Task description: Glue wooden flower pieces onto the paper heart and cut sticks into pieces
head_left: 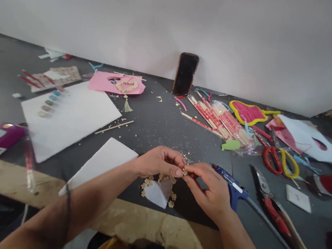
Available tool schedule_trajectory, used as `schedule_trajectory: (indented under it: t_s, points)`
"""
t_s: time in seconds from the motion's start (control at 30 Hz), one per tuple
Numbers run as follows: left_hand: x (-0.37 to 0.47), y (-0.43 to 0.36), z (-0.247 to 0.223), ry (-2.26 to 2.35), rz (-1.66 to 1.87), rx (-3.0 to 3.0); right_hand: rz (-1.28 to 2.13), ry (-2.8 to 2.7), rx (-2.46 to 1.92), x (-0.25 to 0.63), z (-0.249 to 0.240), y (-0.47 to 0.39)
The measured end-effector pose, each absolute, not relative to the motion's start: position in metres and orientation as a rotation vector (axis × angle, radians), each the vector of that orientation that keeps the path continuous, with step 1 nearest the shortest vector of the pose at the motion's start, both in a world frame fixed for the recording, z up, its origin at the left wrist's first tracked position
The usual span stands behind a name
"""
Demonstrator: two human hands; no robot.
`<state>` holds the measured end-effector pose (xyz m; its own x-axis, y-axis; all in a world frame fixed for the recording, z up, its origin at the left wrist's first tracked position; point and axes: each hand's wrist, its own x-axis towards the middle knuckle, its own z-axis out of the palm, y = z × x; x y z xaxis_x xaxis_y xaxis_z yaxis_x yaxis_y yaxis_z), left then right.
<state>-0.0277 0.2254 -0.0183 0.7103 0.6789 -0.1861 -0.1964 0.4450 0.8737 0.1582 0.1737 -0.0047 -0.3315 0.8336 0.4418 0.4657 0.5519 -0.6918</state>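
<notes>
Dim, diffuse light greys your wall [121, 22] and shadow crosses the wooden front edge [130, 217] — your left hand [159, 163] and right hand [211, 186] look fairly clear, while the far-left purple box [11, 142] smears.

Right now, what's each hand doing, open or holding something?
Left hand: closed, pinching a small tan piece.
Right hand: closed, pinching the same piece.

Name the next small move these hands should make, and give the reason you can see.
Probably lower the small tan piece toward the white paper below it. The left hand and right hand meet at that piece, and similar tan pieces lie around the paper's sides, while none show along the middle of its near edge.
</notes>
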Motion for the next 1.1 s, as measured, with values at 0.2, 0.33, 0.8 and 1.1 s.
schedule_trajectory:
  t_s: [0.2,0.33,0.8,1.1]
  points:
    - [-0.026,0.226,-0.022,0.584,0.793,0.859,0.601,-1.937,-1.129,0.158,0.000,0.174]
    - [-0.027,0.228,-0.021,0.554,0.903,0.769,0.620,-1.857,-1.230,0.160,0.000,0.174]
    - [-0.045,0.238,0.013,0.489,1.229,0.765,0.658,-1.837,-1.355,0.160,0.031,0.163]
    - [-0.069,0.243,0.028,0.384,1.307,0.693,0.579,-2.182,-1.321,0.120,0.003,0.119]
